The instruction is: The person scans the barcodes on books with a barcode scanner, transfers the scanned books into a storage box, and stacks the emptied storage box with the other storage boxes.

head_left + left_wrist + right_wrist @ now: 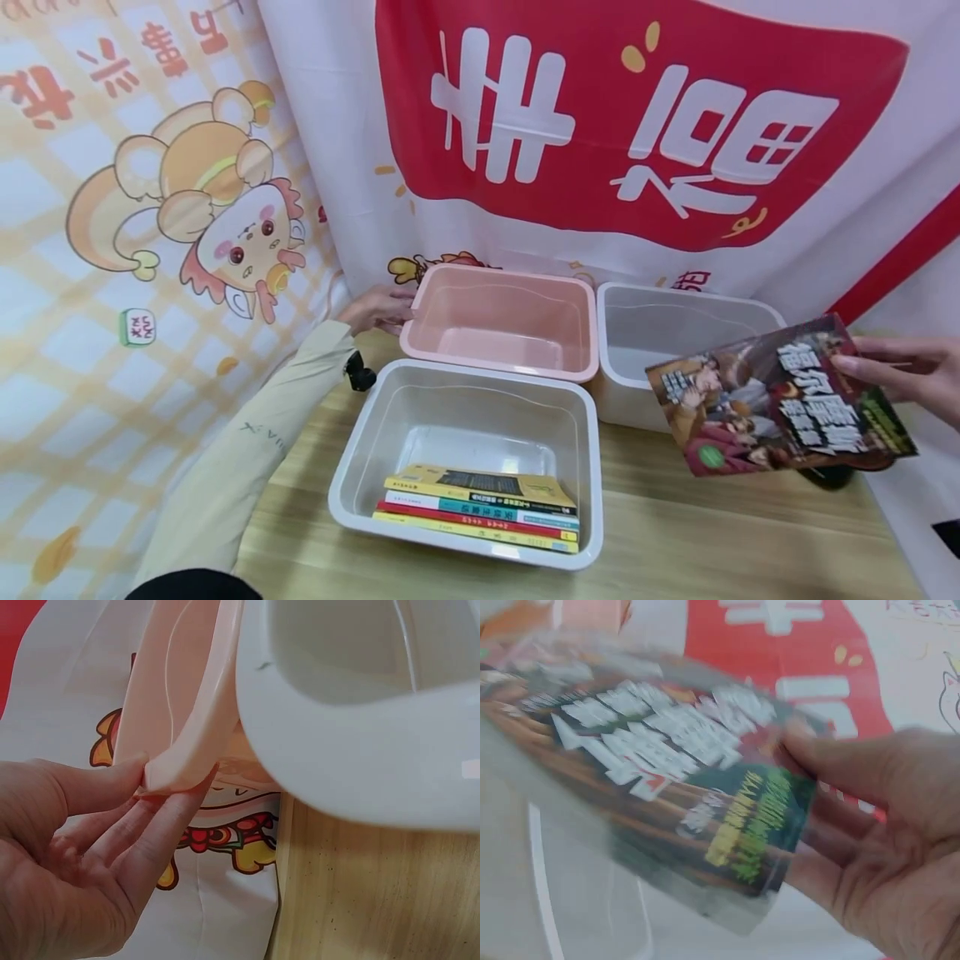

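At the back left in the head view, my left hand [378, 308] is at the end of a pink plastic bin [502, 312]. In the left wrist view its thumb and fingers pinch the bin's rim [184, 754]. On the right side, my right hand [915, 371] grips one end of a book [780, 408] with a dark illustrated cover and large white characters. The thumb lies on the cover, with the other fingers behind it. The book is tilted and overlaps the front of a grey-white bin [675, 321] in the head view.
A light grey bin [480, 404] stands in front of the pink one, with several books [480, 508] lined up inside, spines showing. All stand on a wood-grain table [675, 533]. A printed cloth [337, 100] hangs behind and at the left.
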Available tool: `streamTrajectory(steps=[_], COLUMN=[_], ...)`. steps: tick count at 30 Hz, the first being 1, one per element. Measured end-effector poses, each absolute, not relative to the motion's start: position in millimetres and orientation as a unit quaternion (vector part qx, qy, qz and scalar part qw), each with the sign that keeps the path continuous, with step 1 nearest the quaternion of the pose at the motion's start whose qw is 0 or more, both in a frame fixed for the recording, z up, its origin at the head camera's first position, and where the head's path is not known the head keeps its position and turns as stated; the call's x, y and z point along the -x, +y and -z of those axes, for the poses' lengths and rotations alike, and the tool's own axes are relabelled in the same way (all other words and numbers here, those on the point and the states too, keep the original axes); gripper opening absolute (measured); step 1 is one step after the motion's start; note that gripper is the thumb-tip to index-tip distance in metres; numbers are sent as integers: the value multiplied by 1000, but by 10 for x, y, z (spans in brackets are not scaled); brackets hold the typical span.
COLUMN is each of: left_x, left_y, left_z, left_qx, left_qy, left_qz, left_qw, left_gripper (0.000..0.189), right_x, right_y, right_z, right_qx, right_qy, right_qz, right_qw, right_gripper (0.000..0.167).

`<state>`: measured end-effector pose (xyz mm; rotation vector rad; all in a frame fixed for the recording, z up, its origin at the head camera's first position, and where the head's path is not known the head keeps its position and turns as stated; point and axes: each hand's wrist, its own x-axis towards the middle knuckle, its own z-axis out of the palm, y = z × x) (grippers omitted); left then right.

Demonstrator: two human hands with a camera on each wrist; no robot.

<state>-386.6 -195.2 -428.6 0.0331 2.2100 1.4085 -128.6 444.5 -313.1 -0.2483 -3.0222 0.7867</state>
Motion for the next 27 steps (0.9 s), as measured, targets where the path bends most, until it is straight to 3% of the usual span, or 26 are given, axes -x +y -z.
streamTrajectory(steps=[12, 19, 27], left_x=[3860, 3858, 3851], left_y=[-1863, -1831, -1842], left_z=[4180, 4188, 4202], left_qx=[-4, -14, -31], left_qy=[823, 833, 838], left_qz=[-523, -509, -501], left_qw=[222, 217, 212], left_gripper=[68, 70, 68], right_x=[1568, 1854, 2089], right_y=[3933, 3564, 3301], right_z=[3137, 3294, 3344], right_qx=[144, 128, 172], right_qy=[-906, -859, -777], right_qz=[-399, -496, -605], right_qw=[8, -26, -12], right_gripper=[79, 81, 88])
